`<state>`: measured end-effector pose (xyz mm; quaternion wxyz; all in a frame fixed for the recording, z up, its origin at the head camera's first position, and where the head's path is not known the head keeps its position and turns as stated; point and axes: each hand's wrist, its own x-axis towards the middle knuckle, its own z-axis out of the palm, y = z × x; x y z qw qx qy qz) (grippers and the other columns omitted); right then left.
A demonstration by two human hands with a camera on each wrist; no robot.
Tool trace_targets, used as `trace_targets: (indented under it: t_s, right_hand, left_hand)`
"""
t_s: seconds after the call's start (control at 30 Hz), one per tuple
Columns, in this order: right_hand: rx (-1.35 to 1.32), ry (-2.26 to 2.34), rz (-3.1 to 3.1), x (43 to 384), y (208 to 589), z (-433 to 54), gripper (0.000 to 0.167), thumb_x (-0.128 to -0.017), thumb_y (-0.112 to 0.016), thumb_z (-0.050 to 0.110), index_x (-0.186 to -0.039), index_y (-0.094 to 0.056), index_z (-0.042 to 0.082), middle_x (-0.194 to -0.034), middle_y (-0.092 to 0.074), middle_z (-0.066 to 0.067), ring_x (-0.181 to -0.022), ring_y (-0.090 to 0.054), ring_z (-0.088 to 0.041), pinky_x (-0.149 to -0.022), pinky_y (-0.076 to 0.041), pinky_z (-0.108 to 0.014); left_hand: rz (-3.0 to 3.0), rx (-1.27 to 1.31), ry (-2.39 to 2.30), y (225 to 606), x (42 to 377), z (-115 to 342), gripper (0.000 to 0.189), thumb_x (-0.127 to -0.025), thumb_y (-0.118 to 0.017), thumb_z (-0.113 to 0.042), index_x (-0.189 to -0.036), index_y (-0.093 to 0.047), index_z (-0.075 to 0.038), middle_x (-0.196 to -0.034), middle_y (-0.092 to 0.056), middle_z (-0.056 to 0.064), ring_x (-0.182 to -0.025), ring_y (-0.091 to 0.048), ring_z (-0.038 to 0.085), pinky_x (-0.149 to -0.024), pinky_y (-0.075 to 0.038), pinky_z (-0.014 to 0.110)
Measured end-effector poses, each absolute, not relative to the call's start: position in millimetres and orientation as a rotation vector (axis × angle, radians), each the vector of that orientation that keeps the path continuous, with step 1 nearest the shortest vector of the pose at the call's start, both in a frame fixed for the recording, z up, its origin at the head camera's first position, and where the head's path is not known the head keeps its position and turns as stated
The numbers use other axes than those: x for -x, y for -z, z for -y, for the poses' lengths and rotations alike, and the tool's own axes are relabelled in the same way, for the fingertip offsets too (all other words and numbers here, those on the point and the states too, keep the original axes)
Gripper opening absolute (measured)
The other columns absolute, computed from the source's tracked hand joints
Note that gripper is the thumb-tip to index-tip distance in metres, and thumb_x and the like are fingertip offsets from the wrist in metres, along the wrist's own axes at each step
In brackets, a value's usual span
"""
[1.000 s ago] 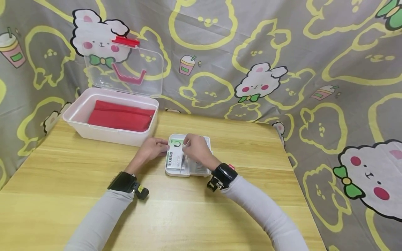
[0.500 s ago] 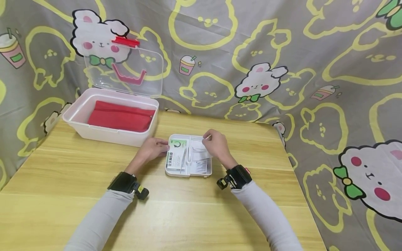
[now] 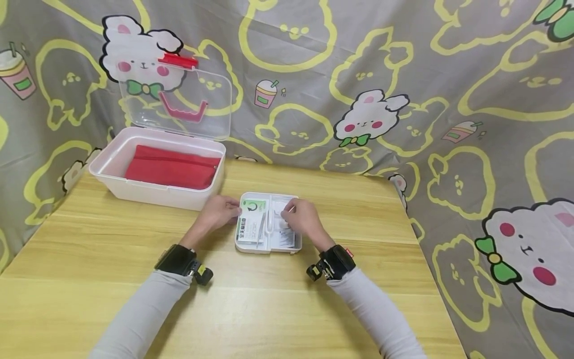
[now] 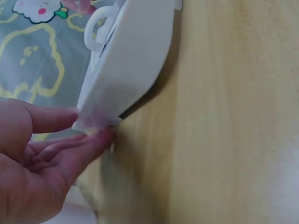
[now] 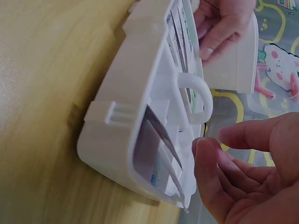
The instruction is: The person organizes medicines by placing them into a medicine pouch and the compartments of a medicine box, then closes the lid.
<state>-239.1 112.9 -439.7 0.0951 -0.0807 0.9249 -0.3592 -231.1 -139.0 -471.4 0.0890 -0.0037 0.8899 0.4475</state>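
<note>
A white plastic tray [image 3: 252, 250] with a looped centre handle [image 5: 205, 98] stands on the table. My left hand [image 3: 218, 213] pinches its left edge between thumb and fingers, as the left wrist view shows. In the left compartment lie a green-and-white medicine box [image 3: 248, 222] and a slim silver tool like tweezers [image 3: 261, 229]. The right compartment holds white printed sachets [image 3: 287, 238]. Close over that compartment is my right hand [image 3: 304, 217]. In the right wrist view its fingers are loosely bent near the handle, thumb and fingertips close together, with nothing visible between them.
Behind and to the left stands a larger white box [image 3: 148, 192] with a red zip pouch [image 3: 172, 172] inside. Its clear lid [image 3: 215, 117] stands raised, with a pink handle and a red clasp [image 3: 178, 61]. A patterned curtain [image 3: 305, 45] backs the wooden table [image 3: 251, 309].
My right hand moved right from near the centre handle to the far right corner, handling a white packet there, then came slightly back over the right compartment. The left hand stayed put.
</note>
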Motion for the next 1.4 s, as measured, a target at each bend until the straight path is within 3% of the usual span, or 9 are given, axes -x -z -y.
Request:
trace_targets:
  t_s: [0.2, 0.53, 0.77, 0.9, 1.0, 1.13, 1.2, 1.3, 1.4]
  right_hand:
    - [0.279, 1.090, -2.725, 237, 444, -110, 0.013, -0.093, -0.069, 0.014, -0.098, -0.070, 0.003, -0.078, -0.073, -0.009, -0.056, -0.064, -0.013, -0.049, -0.051, -0.023]
    - [0.297, 1.081, -2.678, 237, 439, -97, 0.015, -0.096, -0.067, 0.017, -0.104, -0.069, 0.004, -0.085, -0.075, -0.013, -0.060, -0.067, -0.015, -0.052, -0.053, -0.024]
    - [0.317, 1.075, -2.685, 238, 438, -92, 0.018, -0.096, -0.063, 0.017, -0.106, -0.069, 0.003, -0.086, -0.075, -0.011, -0.060, -0.068, -0.015, -0.053, -0.053, -0.025]
    - [0.271, 1.100, -2.657, 239, 441, -91, 0.017, -0.097, -0.060, 0.013, -0.106, -0.069, 0.001, -0.085, -0.074, -0.011, -0.061, -0.069, -0.017, -0.054, -0.054, -0.025]
    - [0.260, 1.122, -2.624, 239, 442, -91, 0.019, -0.098, -0.057, 0.010, -0.109, -0.068, -0.001, -0.083, -0.073, -0.011, -0.064, -0.070, -0.019, -0.055, -0.055, -0.025]
    - [0.258, 1.159, -2.580, 239, 443, -92, 0.022, -0.099, -0.053, 0.008, -0.111, -0.067, -0.004, -0.084, -0.073, -0.014, -0.067, -0.072, -0.021, -0.057, -0.057, -0.026]
    - [0.246, 1.180, -2.565, 239, 444, -92, 0.023, -0.099, -0.052, 0.008, -0.110, -0.067, -0.004, -0.084, -0.073, -0.014, -0.067, -0.072, -0.022, -0.058, -0.058, -0.026]
    - [0.242, 1.203, -2.549, 239, 446, -94, 0.023, -0.099, -0.052, 0.009, -0.109, -0.069, -0.004, -0.082, -0.073, -0.014, -0.067, -0.072, -0.022, -0.058, -0.058, -0.026]
    - [0.229, 1.233, -2.517, 240, 445, -94, 0.024, -0.099, -0.052, 0.009, -0.108, -0.069, -0.004, -0.081, -0.073, -0.013, -0.065, -0.072, -0.021, -0.059, -0.059, -0.028]
  left_hand:
    - [-2.989, -0.094, -1.177, 446, 230, 120, 0.032, -0.095, -0.063, -0.008, -0.122, -0.066, 0.009, -0.113, -0.073, 0.025, -0.104, -0.071, 0.038, -0.091, -0.058, 0.050]
    - [-3.067, -0.287, -1.062, 409, 237, 94, 0.021, -0.097, -0.063, -0.016, -0.106, -0.075, -0.002, -0.092, -0.076, 0.012, -0.074, -0.069, 0.023, -0.064, -0.056, 0.035]
    - [-3.118, -0.235, -0.953, 364, 253, 122, 0.022, -0.096, -0.061, -0.017, -0.105, -0.076, -0.002, -0.098, -0.076, 0.016, -0.085, -0.069, 0.031, -0.075, -0.055, 0.046]
    - [-2.946, -0.363, -0.808, 370, 255, 113, 0.026, -0.095, -0.065, -0.020, -0.109, -0.074, -0.001, -0.107, -0.075, 0.016, -0.095, -0.069, 0.032, -0.084, -0.056, 0.047]
    - [-2.791, -0.424, -0.762, 388, 254, 97, 0.027, -0.095, -0.066, -0.021, -0.109, -0.072, 0.001, -0.097, -0.076, 0.015, -0.085, -0.071, 0.027, -0.078, -0.058, 0.039]
    - [-2.708, -0.419, -0.738, 412, 251, 78, 0.022, -0.094, -0.066, -0.019, -0.084, -0.072, -0.001, -0.062, -0.066, 0.003, -0.053, -0.061, 0.014, -0.054, -0.049, 0.025]
    - [-2.710, -0.414, -0.738, 420, 250, 72, 0.030, -0.093, -0.066, -0.019, -0.068, -0.068, -0.004, -0.050, -0.058, -0.003, -0.046, -0.053, 0.010, -0.048, -0.042, 0.021]
    - [-2.715, -0.391, -0.770, 426, 249, 66, 0.041, -0.092, -0.067, -0.018, -0.052, -0.059, -0.011, -0.042, -0.050, -0.005, -0.040, -0.050, 0.009, -0.043, -0.038, 0.020]
    - [-2.725, -0.370, -0.790, 427, 249, 63, 0.045, -0.090, -0.068, -0.016, -0.048, -0.052, -0.014, -0.040, -0.048, -0.005, -0.039, -0.049, 0.010, -0.041, -0.036, 0.020]
